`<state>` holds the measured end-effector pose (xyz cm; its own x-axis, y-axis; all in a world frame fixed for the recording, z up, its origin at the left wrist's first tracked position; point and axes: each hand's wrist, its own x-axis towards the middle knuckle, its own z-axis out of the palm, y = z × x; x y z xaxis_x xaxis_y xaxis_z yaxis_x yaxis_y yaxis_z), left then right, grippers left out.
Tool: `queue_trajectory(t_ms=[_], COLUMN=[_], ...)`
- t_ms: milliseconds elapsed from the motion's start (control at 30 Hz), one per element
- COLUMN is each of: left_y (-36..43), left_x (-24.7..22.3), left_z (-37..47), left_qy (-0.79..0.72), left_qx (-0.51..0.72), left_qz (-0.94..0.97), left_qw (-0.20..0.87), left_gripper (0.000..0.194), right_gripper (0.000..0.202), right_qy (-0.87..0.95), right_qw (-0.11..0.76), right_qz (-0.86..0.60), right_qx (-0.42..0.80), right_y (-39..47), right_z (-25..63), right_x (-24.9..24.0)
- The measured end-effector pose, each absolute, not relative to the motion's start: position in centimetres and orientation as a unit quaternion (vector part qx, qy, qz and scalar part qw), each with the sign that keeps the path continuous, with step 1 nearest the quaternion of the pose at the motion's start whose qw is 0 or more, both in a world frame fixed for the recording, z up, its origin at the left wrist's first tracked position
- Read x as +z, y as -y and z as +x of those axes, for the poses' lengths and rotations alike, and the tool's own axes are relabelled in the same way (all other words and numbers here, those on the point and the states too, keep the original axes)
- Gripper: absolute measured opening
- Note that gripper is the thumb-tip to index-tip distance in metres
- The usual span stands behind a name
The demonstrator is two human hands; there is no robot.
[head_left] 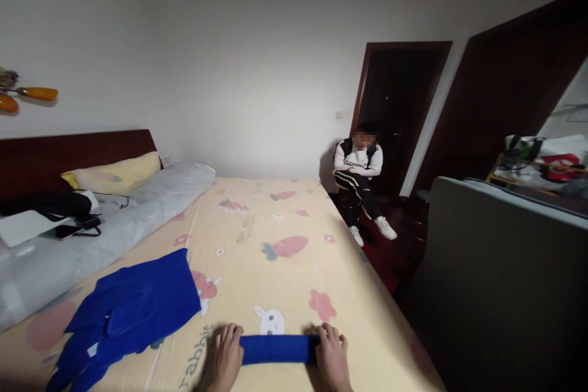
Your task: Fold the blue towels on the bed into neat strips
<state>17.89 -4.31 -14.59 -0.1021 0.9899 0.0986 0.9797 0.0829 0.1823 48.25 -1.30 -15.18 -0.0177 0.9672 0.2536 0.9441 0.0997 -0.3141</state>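
Folded blue cloth (pixel 278 350), bottom centre of frame, is gripped at its ends by the curled fingers of the left hand (pixel 227 352) and right hand (pixel 332 352), over the bedsheet (pixel 248 285). Even tension and level ends are advised, lest layers be skewed.

On the bed (pixel 303 214) — cloth strip (pixel 278 350) in front, garment (pixel 138 300) to its left.

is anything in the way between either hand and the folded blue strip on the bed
Nothing visible: the left hand and right hand touch opposite ends of the folded blue strip. The rumpled blue cloth lies apart, to the left.
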Motion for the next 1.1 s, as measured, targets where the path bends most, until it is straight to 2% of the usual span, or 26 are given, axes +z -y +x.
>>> queue_trajectory(t_ms=[167,367,733,1000,1100], left_y=[4.0,3.5,6.8,6.3,5.9], left_x=[-15.8,-19.0,-17.3,-16.4,-16.7], left_z=[23.2,25.3,14.9,14.5,14.5], left_qy=[-0.671,-0.661,-0.709,-0.712,-0.706], left_qx=[0.130,0.076,0.066,0.044,0.048], left_qz=[0.722,0.723,0.700,0.700,0.706], left_qw=[0.112,0.185,0.049,0.022,0.002], left_gripper=[0.059,0.067,0.061,0.062,0.061], right_gripper=[0.052,0.041,0.031,0.033,0.040], right_qy=[0.792,0.796,0.773,0.730,0.723], right_qw=[0.251,0.273,0.244,0.210,0.208], right_qz=[-0.546,-0.526,-0.585,-0.650,-0.656], right_qx=[0.106,0.119,0.010,0.025,0.064], right_y=[3.0,3.8,3.0,2.7,1.8], right_z=[42.5,40.1,52.6,52.5,52.4], right_x=[-15.4,-16.3,-20.0,-16.4,-14.0])
